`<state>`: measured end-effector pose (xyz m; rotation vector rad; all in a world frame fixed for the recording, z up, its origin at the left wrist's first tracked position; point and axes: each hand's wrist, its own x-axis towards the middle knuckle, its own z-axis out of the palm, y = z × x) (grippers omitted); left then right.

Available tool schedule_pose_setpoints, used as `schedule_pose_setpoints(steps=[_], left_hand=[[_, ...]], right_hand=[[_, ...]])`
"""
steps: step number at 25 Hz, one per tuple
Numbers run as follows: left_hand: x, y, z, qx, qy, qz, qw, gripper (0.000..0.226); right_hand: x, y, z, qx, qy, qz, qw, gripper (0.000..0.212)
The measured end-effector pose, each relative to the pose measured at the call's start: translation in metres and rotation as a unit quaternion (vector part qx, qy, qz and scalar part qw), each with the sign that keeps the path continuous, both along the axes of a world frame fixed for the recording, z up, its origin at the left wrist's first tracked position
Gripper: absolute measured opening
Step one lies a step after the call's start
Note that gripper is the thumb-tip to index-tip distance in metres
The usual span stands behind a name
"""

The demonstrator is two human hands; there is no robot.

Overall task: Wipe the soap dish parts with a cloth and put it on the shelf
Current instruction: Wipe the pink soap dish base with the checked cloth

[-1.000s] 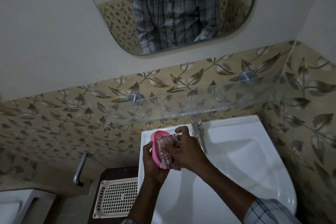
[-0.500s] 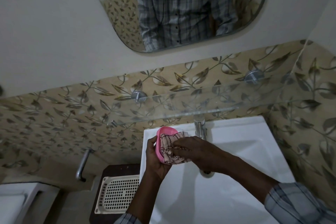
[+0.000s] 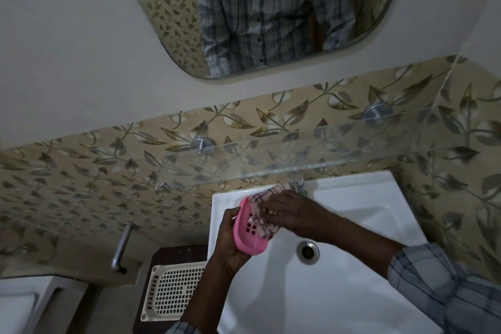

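A pink soap dish part [image 3: 248,236] with small drain holes is held tilted over the left rim of the white sink [image 3: 379,198]. My left hand [image 3: 227,241] grips it from the left and below. My right hand [image 3: 292,211] presses a checked pink and white cloth [image 3: 267,202] into the dish from the right. The glass shelf [image 3: 298,160] runs along the tiled wall just above both hands, held by two round metal brackets.
A metal tap [image 3: 296,183] stands at the sink's back edge, right behind the cloth. The drain [image 3: 307,251] lies below my right wrist. A cream perforated tray [image 3: 173,290] rests on a dark stand to the left. A metal wall handle [image 3: 122,247] and a mirror [image 3: 271,13] are also present.
The dish has turned so its holed inside faces me, and the cloth has shifted toward its upper end. Both hands sit a little lower over the sink.
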<state>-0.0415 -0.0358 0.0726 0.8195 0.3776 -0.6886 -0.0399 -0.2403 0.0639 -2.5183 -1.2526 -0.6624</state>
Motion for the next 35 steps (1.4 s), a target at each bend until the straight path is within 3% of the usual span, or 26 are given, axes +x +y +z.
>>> schedule_pose_setpoints(steps=[2, 5, 6, 7, 9, 10, 11, 12, 13, 15, 17, 18, 19, 20, 21, 22, 23, 25, 26, 28, 30, 31, 32, 34, 35], left_hand=[[0.005, -0.003, 0.005, -0.011, -0.009, 0.018, 1.000, 0.070], [0.009, -0.006, 0.003, 0.019, 0.013, 0.049, 0.999, 0.057], [0.008, -0.005, 0.000, 0.033, 0.019, 0.059, 0.998, 0.056], [0.008, -0.006, -0.003, 0.043, 0.019, 0.070, 0.996, 0.058], [0.010, -0.003, -0.004, 0.051, 0.014, 0.086, 0.995, 0.064], [0.011, 0.001, -0.003, 0.051, 0.015, 0.080, 0.995, 0.067], [0.014, 0.005, -0.002, 0.051, 0.018, 0.062, 0.997, 0.068], [0.015, 0.009, -0.001, 0.059, 0.023, 0.038, 0.997, 0.067], [0.016, 0.013, -0.001, 0.074, 0.027, 0.013, 0.997, 0.064], [0.016, 0.011, -0.003, 0.101, 0.018, -0.016, 0.995, 0.059], [0.011, 0.005, -0.008, 0.114, 0.001, 0.017, 0.993, 0.056], [0.008, 0.003, -0.012, 0.120, -0.008, 0.041, 0.992, 0.057], [0.007, 0.001, -0.015, 0.121, -0.017, 0.059, 0.991, 0.058], [0.006, -0.001, -0.017, 0.119, -0.031, 0.066, 0.990, 0.059], [0.007, -0.002, -0.017, 0.107, -0.043, 0.069, 0.991, 0.057], [0.008, -0.002, -0.015, 0.092, -0.050, 0.067, 0.992, 0.057], [0.011, 0.001, -0.012, 0.083, -0.052, 0.062, 0.993, 0.059], [0.018, 0.008, -0.010, 0.087, -0.037, 0.035, 0.995, 0.066], [0.020, 0.012, -0.011, 0.093, -0.029, 0.016, 0.995, 0.067], [0.019, 0.016, -0.012, 0.112, -0.023, -0.012, 0.993, 0.067], [0.014, 0.013, -0.013, 0.123, -0.018, -0.004, 0.992, 0.067], [0.013, 0.010, -0.014, 0.139, -0.032, 0.014, 0.990, 0.065], [0.012, 0.009, -0.018, 0.173, -0.053, 0.035, 0.983, 0.061], [0.008, 0.005, -0.020, 0.209, -0.111, 0.068, 0.969, 0.055], [0.004, 0.001, -0.020, 0.197, -0.128, 0.074, 0.969, 0.054]], right_hand=[[0.008, 0.007, 0.006, -0.005, 0.001, -0.026, 1.000, 0.024], [-0.008, 0.037, 0.008, -0.013, 0.047, -0.013, 0.999, 0.016], [-0.016, 0.050, 0.010, 0.029, 0.101, -0.050, 0.993, 0.013], [-0.023, 0.061, 0.013, 0.120, 0.201, -0.104, 0.967, 0.010], [-0.028, 0.080, 0.016, 0.276, 0.392, -0.175, 0.860, 0.010], [-0.031, 0.083, 0.016, 0.275, 0.423, -0.165, 0.847, 0.007], [-0.031, 0.079, 0.012, 0.203, 0.364, -0.140, 0.898, 0.011], [-0.029, 0.069, 0.006, 0.106, 0.258, -0.100, 0.955, 0.023], [-0.025, 0.055, -0.001, 0.001, 0.142, -0.055, 0.988, 0.032], [-0.015, 0.033, -0.005, -0.078, 0.047, -0.019, 0.996, 0.034], [-0.017, 0.040, 0.001, -0.028, 0.117, -0.059, 0.991, 0.020], [-0.019, 0.051, 0.005, 0.036, 0.202, -0.100, 0.974, 0.012], [-0.021, 0.065, 0.010, 0.139, 0.341, -0.145, 0.918, 0.011], [-0.020, 0.076, 0.013, 0.269, 0.482, -0.186, 0.813, 0.015], [-0.019, 0.084, 0.016, 0.387, 0.560, -0.201, 0.704, 0.019], [-0.021, 0.089, 0.018, 0.447, 0.567, -0.202, 0.661, 0.021], [-0.024, 0.088, 0.019, 0.439, 0.516, -0.196, 0.709, 0.022], [-0.026, 0.075, 0.010, 0.218, 0.307, -0.135, 0.917, 0.029], [-0.024, 0.063, 0.006, 0.105, 0.195, -0.074, 0.972, 0.033], [-0.019, 0.042, -0.002, -0.016, 0.091, 0.006, 0.996, 0.035], [-0.022, 0.045, -0.012, 0.034, 0.098, -0.014, 0.994, 0.027], [-0.027, 0.055, -0.011, 0.104, 0.157, -0.061, 0.980, 0.020], [-0.034, 0.069, -0.006, 0.201, 0.292, -0.111, 0.929, 0.016], [-0.031, 0.081, 0.006, 0.392, 0.542, -0.148, 0.728, 0.018], [-0.024, 0.080, 0.012, 0.476, 0.597, -0.149, 0.628, 0.020]])
